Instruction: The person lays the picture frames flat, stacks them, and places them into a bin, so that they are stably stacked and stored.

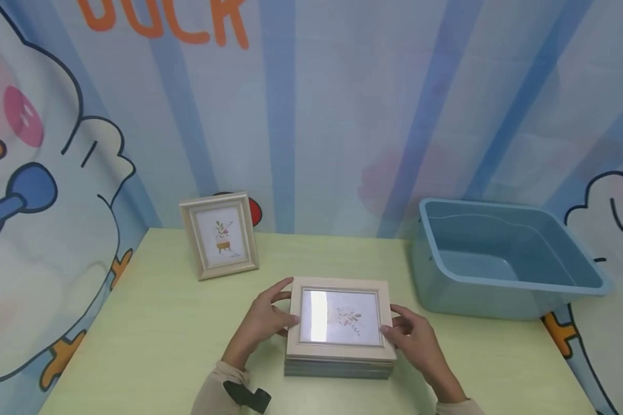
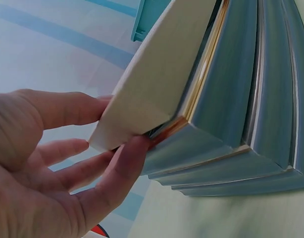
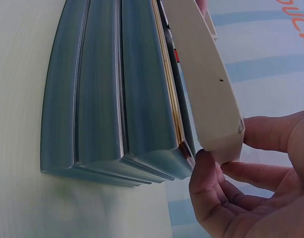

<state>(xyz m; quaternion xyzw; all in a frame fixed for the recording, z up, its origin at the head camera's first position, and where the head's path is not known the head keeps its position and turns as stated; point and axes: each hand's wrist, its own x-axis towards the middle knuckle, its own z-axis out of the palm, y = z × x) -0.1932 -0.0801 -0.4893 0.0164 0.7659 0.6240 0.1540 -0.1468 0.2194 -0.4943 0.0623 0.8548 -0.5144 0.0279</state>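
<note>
two hands frame the cream picture frame [image 1: 341, 317] that lies face up on top of a stack of blue-grey frames [image 1: 337, 368] near the front middle of the pale green table [image 1: 150, 340]. the left hand [image 1: 263, 320] grips its left edge — in the left wrist view the thumb [image 2: 120, 171] presses under the cream corner [image 2: 142, 106] while a finger lies along its outer side. the right hand [image 1: 415, 337] grips the right edge in the same way, thumb under the corner [image 3: 219, 126] and fingers behind it. both wrist views show the cream frame tilted up a little off the blue-grey stack [image 3: 107, 94], a gap open between them at the gripped edges.

a second cream frame [image 1: 220, 235] stands upright near the back left of the table, leaning toward the wall, well apart from the stack. a blue plastic tub [image 1: 503, 262] sits at the right side, near the right hand but not touching it.
</note>
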